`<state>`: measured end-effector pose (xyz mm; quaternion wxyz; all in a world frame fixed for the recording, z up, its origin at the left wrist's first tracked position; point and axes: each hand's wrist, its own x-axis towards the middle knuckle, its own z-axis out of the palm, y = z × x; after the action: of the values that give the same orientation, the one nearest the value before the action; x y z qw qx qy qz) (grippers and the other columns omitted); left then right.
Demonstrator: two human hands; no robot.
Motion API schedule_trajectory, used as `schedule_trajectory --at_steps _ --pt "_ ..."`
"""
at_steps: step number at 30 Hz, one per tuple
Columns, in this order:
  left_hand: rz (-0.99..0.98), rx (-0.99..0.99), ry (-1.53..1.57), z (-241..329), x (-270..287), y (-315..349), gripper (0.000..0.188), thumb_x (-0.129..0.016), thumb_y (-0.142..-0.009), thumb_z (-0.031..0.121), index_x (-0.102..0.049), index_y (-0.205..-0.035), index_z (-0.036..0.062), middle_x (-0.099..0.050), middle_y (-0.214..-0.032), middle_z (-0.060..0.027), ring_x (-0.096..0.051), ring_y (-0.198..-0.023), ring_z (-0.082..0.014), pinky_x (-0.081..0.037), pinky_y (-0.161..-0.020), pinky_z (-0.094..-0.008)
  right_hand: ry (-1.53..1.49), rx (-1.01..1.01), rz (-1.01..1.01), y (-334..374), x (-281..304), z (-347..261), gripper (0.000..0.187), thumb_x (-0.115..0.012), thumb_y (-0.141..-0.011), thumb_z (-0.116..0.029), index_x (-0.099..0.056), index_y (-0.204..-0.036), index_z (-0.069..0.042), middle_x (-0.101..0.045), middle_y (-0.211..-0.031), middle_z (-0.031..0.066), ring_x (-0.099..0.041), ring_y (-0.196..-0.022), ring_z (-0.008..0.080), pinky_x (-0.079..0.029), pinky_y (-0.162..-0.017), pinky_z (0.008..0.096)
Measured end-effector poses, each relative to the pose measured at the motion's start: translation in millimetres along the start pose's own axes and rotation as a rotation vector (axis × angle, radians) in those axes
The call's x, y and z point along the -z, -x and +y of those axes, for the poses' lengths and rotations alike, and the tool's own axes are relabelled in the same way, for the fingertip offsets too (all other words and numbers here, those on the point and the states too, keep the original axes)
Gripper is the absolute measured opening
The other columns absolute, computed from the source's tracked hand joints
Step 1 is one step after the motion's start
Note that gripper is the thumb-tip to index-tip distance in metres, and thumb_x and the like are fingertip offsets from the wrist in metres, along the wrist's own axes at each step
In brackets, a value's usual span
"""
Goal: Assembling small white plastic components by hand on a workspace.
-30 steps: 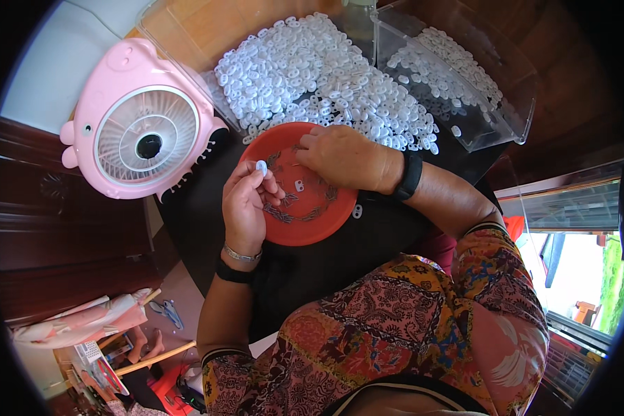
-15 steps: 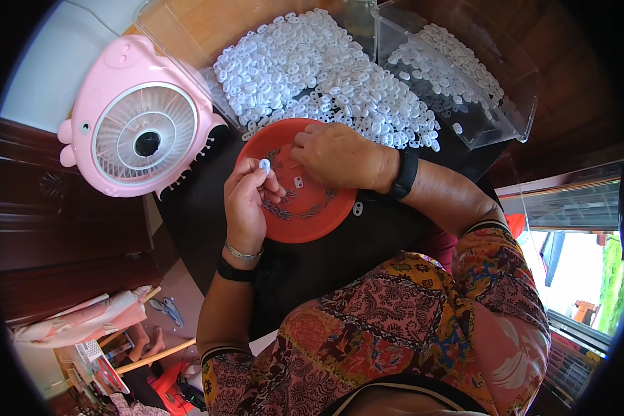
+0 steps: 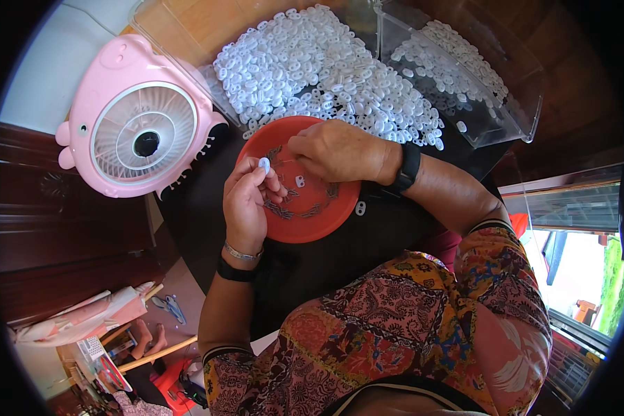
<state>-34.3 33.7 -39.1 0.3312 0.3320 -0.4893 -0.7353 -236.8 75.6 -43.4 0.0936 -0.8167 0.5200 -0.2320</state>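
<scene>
Above the left part of a red bowl (image 3: 284, 234), my left hand (image 3: 245, 201) pinches a small white oval plastic piece (image 3: 264, 165) between thumb and forefinger. My right hand (image 3: 343, 151) hangs over the bowl's right side, fingers curled downward and pressed together; whatever they hold is hidden under the hand. Small grey metal pins (image 3: 279, 211) lie scattered around the bowl's floor. One white two-holed piece (image 3: 299, 181) rests near its middle. Another two-holed piece (image 3: 360, 207) lies on the dark table just right of the bowl.
A large heap of white oval pieces (image 3: 298, 62) spreads behind the bowl. Clear plastic bins (image 3: 492, 128) stand at the back, the right one holding more pieces. A pink pig-shaped fan (image 3: 83, 149) is at the left. The black tabletop (image 3: 208, 229) extends around the bowl.
My right hand has shifted slightly, its fingertips moving a little lower and to the left over the bowl. The left hand keeps its pinch on the white piece, almost unmoved.
</scene>
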Motion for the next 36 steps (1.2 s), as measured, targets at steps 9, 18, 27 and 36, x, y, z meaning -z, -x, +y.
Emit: schedule_trajectory --at_steps 9,18,27,36 --pt "-0.03 -0.003 -0.067 -0.1 1.0 -0.9 0.018 -0.047 -0.091 0.019 -0.054 -0.083 0.0048 -0.055 -0.072 -0.003 -0.056 -0.062 -0.0122 -0.043 -0.057 -0.0228 -0.322 0.021 0.307 -1.3 17.7 -16.0 0.01 -0.062 -0.077 -0.009 -0.062 -0.087 -0.005 -0.064 -0.085 0.012 -0.063 -0.076 0.0333 -0.052 -0.067 0.0392" --pt "-0.055 -0.014 -0.116 -1.7 3.6 -0.7 0.019 -0.045 -0.093 0.021 -0.053 -0.091 0.0043 -0.053 -0.074 -0.003 -0.056 -0.065 -0.0144 -0.043 -0.059 -0.0247 -0.314 0.027 0.371 -1.9 15.9 -16.7 0.01 -0.063 -0.076 -0.008 -0.062 -0.086 -0.005 -0.064 -0.082 0.0117 -0.064 -0.076 0.0323 -0.052 -0.067 0.0386" --pt "-0.065 0.009 -0.112 -3.3 3.0 0.0 0.018 -0.045 -0.093 0.019 -0.054 -0.091 0.0035 -0.052 -0.073 -0.0025 -0.055 -0.065 -0.0141 -0.042 -0.06 -0.0246 -0.32 0.04 0.362 -0.7 13.1 -17.4 0.009 -0.062 -0.077 -0.008 -0.062 -0.085 -0.004 -0.065 -0.083 0.0119 -0.064 -0.076 0.0322 -0.052 -0.067 0.0387" --pt "-0.095 -0.016 -0.236 -1.1 3.5 -1.6 0.017 -0.044 -0.093 0.016 -0.054 -0.089 0.0028 -0.05 -0.071 -0.002 -0.053 -0.065 -0.012 -0.042 -0.06 -0.0236 -0.382 0.085 0.225 0.4 13.3 -15.7 0.013 -0.065 -0.078 -0.002 -0.064 -0.09 -0.007 -0.063 -0.082 0.0081 -0.064 -0.076 0.028 -0.051 -0.066 0.0353"
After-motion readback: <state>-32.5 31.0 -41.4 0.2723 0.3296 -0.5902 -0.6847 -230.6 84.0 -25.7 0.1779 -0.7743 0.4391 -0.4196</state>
